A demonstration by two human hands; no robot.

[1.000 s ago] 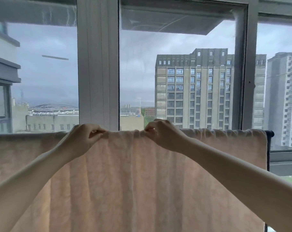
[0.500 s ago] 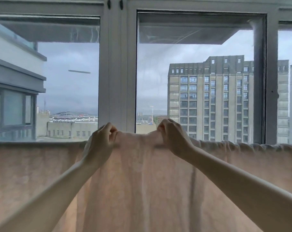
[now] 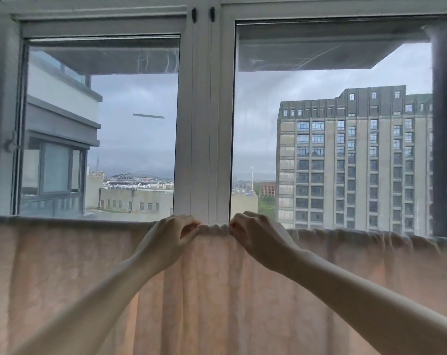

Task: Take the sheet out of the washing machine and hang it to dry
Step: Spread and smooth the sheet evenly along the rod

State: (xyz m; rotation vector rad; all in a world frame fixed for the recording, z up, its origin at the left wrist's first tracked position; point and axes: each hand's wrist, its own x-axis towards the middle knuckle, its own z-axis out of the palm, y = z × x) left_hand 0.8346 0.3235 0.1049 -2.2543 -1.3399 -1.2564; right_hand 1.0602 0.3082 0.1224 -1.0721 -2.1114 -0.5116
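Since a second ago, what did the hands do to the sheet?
Left hand and right hand closed in toward each other, bunching the sheet into gathers along its top edge. Each hand kept its grip there, and the sheet stayed hanging in front of the window frame.

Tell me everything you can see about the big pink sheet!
The sheet is pale pink, thin cloth that daylight glows through. It hangs in long soft folds in front of the window, spread wide across the view. Its top edge is gathered into small wrinkles. The left hand and right hand pinch that edge close together at the middle.
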